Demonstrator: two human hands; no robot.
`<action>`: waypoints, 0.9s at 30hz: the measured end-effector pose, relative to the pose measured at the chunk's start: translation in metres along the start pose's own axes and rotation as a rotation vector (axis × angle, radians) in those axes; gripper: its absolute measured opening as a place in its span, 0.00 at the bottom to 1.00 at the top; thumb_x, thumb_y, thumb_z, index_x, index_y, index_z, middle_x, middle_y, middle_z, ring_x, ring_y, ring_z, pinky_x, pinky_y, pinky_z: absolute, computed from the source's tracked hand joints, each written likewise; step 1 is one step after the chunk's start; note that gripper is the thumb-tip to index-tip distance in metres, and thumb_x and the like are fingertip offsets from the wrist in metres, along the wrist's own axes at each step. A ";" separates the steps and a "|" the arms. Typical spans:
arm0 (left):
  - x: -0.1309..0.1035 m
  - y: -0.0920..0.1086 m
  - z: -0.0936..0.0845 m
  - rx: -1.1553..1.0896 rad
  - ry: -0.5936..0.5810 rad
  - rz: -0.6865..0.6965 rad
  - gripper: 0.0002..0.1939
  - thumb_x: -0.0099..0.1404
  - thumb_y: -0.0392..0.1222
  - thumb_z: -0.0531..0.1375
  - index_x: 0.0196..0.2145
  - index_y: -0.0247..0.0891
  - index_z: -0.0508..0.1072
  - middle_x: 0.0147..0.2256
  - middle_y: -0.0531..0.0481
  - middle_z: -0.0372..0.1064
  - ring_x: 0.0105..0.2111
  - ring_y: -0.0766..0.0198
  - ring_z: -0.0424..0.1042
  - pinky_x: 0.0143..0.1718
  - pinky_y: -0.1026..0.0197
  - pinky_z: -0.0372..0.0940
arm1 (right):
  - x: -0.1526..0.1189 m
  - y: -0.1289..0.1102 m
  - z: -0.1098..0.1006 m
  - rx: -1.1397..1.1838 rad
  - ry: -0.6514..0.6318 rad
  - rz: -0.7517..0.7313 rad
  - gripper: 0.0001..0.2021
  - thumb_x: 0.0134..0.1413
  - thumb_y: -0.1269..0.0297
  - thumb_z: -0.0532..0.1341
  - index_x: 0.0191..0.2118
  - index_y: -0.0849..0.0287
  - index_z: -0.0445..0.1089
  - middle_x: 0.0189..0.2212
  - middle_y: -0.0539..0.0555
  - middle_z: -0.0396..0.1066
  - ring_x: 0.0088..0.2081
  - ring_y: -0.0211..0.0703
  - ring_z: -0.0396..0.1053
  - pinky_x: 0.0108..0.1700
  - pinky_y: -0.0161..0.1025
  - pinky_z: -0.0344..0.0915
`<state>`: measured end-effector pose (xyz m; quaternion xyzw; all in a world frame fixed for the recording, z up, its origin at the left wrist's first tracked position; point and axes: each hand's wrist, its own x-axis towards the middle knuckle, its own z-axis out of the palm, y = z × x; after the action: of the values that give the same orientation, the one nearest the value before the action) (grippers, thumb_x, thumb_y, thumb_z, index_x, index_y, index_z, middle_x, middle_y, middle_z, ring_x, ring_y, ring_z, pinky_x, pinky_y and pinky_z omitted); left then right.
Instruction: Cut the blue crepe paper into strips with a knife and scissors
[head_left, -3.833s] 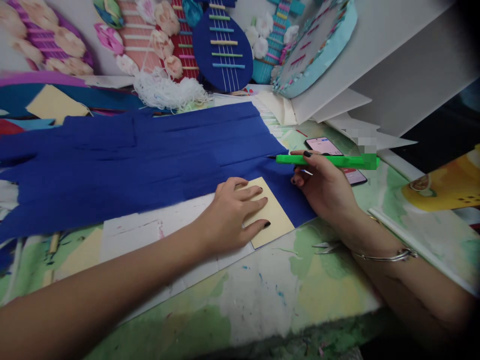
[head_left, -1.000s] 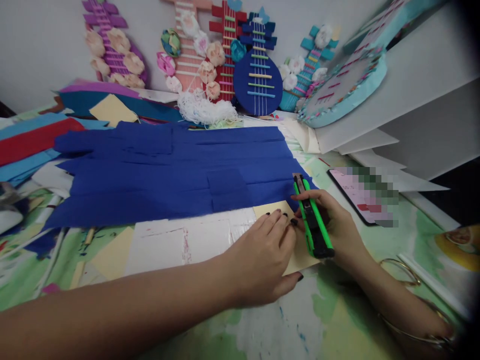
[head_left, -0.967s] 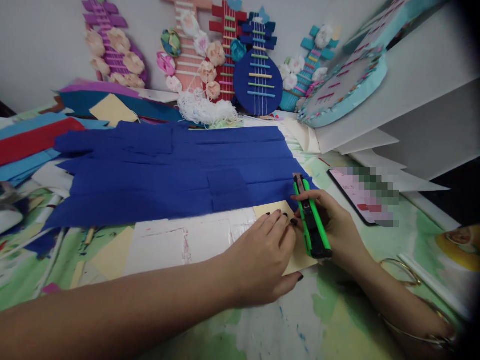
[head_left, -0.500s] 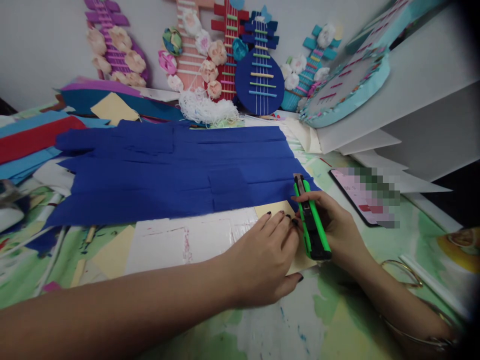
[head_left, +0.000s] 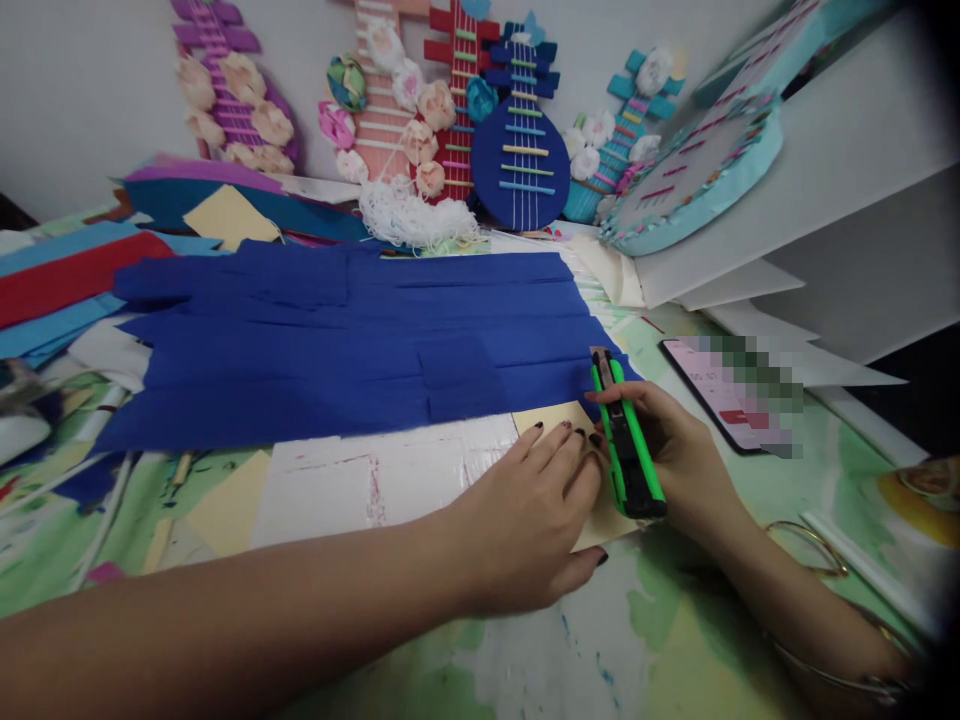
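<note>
Because the left hand [head_left: 525, 510] lies palm-down on the yellow paper [head_left: 551, 418], fingers slightly bent and nearly together, I judge its fingertips to be most at risk: the right hand [head_left: 682, 450] grips a green utility knife [head_left: 634, 445] just beside them, low and right of centre. A slip of either hand could bring the tip to skin. I can't tell whether that tip touches anything. Light pressure might also let the paper skid on the white board [head_left: 435, 460] beneath the left forearm.

Next out, the blue paper sheets [head_left: 300, 350] spread across mid-frame; their loose right edge is near the knife and could snag or tear. On the bench [head_left: 525, 660], I'd find most room toward the lower centre; to the right, the phone [head_left: 694, 385] limits any sideways swing. Farther back, white string [head_left: 412, 215] and the blue paper lute [head_left: 521, 165] bound the reach.
</note>
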<state>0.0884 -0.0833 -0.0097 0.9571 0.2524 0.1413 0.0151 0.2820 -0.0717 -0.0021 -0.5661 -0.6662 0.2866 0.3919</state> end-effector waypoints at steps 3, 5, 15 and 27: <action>0.000 0.000 0.000 0.000 -0.004 -0.004 0.33 0.69 0.54 0.50 0.59 0.19 0.57 0.59 0.27 0.56 0.61 0.41 0.54 0.62 0.45 0.47 | 0.000 0.000 0.000 -0.002 -0.002 -0.004 0.18 0.46 0.72 0.64 0.45 0.52 0.68 0.35 0.51 0.71 0.33 0.42 0.69 0.36 0.39 0.65; 0.000 0.000 0.000 -0.003 -0.008 -0.005 0.33 0.69 0.54 0.50 0.59 0.20 0.57 0.59 0.27 0.56 0.62 0.42 0.53 0.62 0.45 0.47 | 0.000 0.000 0.000 -0.009 -0.010 -0.003 0.18 0.46 0.72 0.64 0.45 0.53 0.67 0.34 0.50 0.71 0.32 0.42 0.68 0.35 0.39 0.65; 0.001 -0.002 -0.003 -0.105 -0.033 -0.025 0.33 0.66 0.53 0.52 0.58 0.22 0.58 0.59 0.28 0.56 0.61 0.42 0.53 0.63 0.44 0.47 | 0.000 0.004 0.000 -0.033 -0.033 -0.040 0.18 0.47 0.72 0.64 0.46 0.52 0.67 0.36 0.51 0.71 0.32 0.42 0.68 0.34 0.38 0.65; 0.002 -0.002 -0.014 -0.236 -0.095 -0.101 0.28 0.62 0.47 0.55 0.58 0.33 0.59 0.58 0.35 0.58 0.62 0.45 0.52 0.62 0.33 0.40 | -0.001 -0.001 -0.002 -0.014 -0.043 -0.047 0.16 0.50 0.67 0.65 0.46 0.52 0.67 0.34 0.49 0.70 0.32 0.40 0.68 0.35 0.37 0.65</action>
<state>0.0854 -0.0812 0.0044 0.9404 0.2808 0.1237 0.1466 0.2838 -0.0732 -0.0006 -0.5467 -0.6897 0.2845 0.3801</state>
